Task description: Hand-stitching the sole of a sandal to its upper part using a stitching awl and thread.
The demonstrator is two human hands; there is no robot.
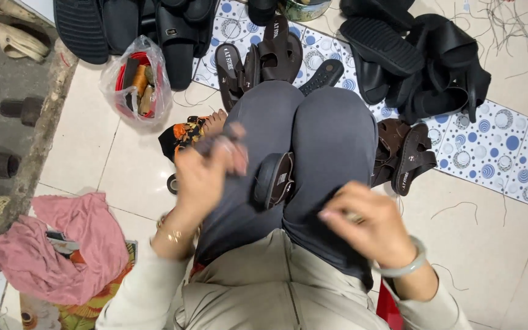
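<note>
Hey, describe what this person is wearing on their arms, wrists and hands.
Both arms are in light beige sleeves. The left hand has a thin gold bracelet at its wrist. The right hand has a pale green bangle at its wrist. No gloves.

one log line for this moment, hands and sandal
left hand: raised, blurred, grip unclear | right hand: fingers curled, contents unclear | dark sandal: clamped between knees | pink cloth: on floor, left

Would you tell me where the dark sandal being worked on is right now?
In the head view, the dark sandal sits wedged between the person's knees, between the left hand and right hand.
</note>
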